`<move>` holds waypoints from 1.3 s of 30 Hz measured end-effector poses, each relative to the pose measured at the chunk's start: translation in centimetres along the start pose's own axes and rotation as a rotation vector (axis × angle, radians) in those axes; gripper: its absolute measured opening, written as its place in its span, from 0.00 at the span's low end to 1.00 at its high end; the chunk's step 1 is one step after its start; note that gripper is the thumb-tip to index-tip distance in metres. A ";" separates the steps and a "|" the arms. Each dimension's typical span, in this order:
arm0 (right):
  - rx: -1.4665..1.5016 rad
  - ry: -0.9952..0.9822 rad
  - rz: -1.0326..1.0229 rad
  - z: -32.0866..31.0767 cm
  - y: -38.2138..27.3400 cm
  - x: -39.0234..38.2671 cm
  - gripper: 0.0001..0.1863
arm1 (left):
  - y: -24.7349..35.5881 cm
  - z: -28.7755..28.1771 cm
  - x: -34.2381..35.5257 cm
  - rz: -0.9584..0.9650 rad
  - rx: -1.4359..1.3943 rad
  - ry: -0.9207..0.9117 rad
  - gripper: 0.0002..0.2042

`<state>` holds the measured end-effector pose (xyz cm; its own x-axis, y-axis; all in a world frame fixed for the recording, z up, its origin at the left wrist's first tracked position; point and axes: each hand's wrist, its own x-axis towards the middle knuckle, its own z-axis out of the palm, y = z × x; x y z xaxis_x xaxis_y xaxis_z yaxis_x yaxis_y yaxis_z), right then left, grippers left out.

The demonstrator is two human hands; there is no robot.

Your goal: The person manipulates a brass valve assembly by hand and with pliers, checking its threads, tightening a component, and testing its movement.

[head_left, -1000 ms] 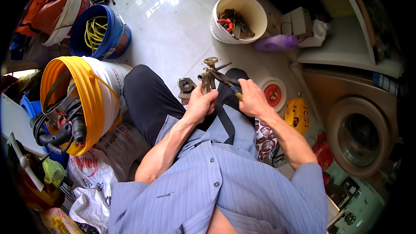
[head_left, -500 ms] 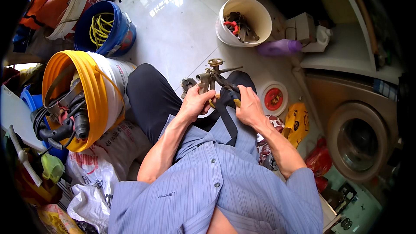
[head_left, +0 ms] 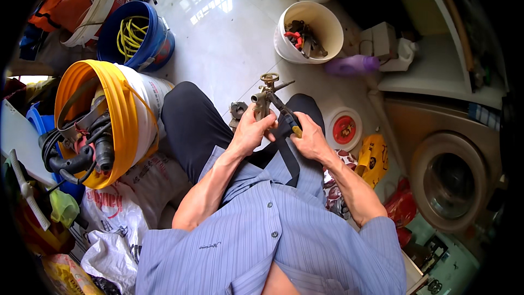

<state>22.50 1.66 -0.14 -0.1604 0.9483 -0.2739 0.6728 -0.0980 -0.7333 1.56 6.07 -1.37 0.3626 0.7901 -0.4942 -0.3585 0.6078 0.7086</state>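
Observation:
Between my knees, my left hand (head_left: 252,132) is closed around the body of a worn brass-coloured valve-like fitting (head_left: 262,101) with a round handwheel on top. My right hand (head_left: 309,137) grips a dark-handled tool with a yellow handle end (head_left: 296,130), which looks like pliers. Its dark shaft runs up to the fitting; where its jaws sit I cannot make out. From the lap hangs a black strap (head_left: 289,159). Just beyond my left hand, a grey metal piece with a round hole (head_left: 238,110) rests low by my left knee.
A white bucket of tools (head_left: 331,33) stands ahead on the tiles. To the left are a yellow-rimmed bucket with power tools (head_left: 124,125) and a blue bucket holding yellow hose (head_left: 159,41). At right are a purple bottle (head_left: 352,65), a round white lid (head_left: 356,134) and a washing machine (head_left: 404,131).
The fitting has turned slightly in my left hand. My right hand has shifted a little left and down; the yellow handle part beside my left fingers no longer shows.

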 end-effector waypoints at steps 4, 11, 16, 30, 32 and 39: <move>-0.062 0.018 0.034 0.3 -1.3 -0.7 0.31 | 0.4 -1.6 0.0 -0.089 0.154 -0.112 0.09; -0.424 -0.134 -0.097 -4.8 -3.4 -0.1 0.31 | -0.9 -1.9 0.0 -0.029 0.042 -0.053 0.22; -0.016 -0.285 0.080 -7.3 -4.9 -0.4 0.27 | 0.6 -1.6 0.0 0.028 -0.149 -0.076 0.24; -0.079 0.356 -0.077 -3.0 -5.2 -0.7 0.31 | 1.8 -1.1 -0.8 -0.039 -0.258 -0.251 0.30; -0.291 0.388 -0.204 -2.5 -3.7 -0.4 0.31 | 1.7 -0.7 -0.8 -0.022 -0.233 -0.268 0.33; -0.100 0.419 -0.162 -3.7 -5.0 -0.4 0.31 | 2.1 -0.7 -1.4 0.002 -0.134 -0.227 0.46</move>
<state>21.83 2.90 5.96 0.0228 0.9913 0.1294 0.7328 0.0715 -0.6767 -0.29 6.32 0.44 0.5404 0.7621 -0.3566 -0.4646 0.6237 0.6287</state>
